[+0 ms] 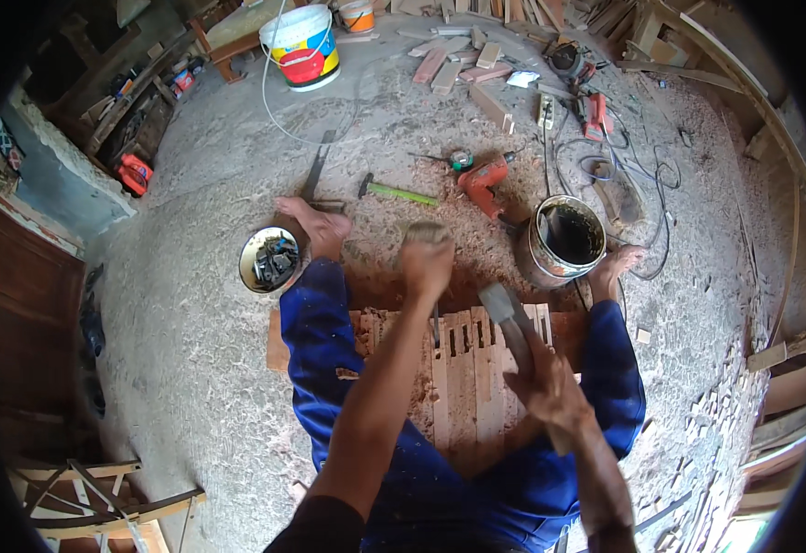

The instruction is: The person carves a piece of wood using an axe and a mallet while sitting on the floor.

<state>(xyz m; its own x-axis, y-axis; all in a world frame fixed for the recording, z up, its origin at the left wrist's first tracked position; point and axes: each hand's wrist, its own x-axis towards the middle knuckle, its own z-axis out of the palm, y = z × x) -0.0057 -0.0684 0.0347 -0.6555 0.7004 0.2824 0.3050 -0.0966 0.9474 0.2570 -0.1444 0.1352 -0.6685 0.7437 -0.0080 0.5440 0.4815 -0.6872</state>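
Observation:
My left hand [428, 267] is closed around a chisel [429, 232], its pale handle top showing above the fist. The narrow blade points down at a row of wooden strips [463, 392] with dark slots cut near their far ends. In my right hand [550, 396] is a stout wooden bar [516, 343] with a pale grey block-like end, tilted toward the far left. It hangs over the right side of the strips, apart from the chisel. Wood chips cover part of the strips, which lie between my blue-trousered legs. Some motion blur softens both hands.
Beyond the strips lie a green-handled hammer [403, 192], a dark handsaw [318, 166] and an orange drill [484, 187]. A bucket [524, 263] stands by my right foot, a bowl of metal parts [248, 256] by my left. Cables [665, 184] loop at the right.

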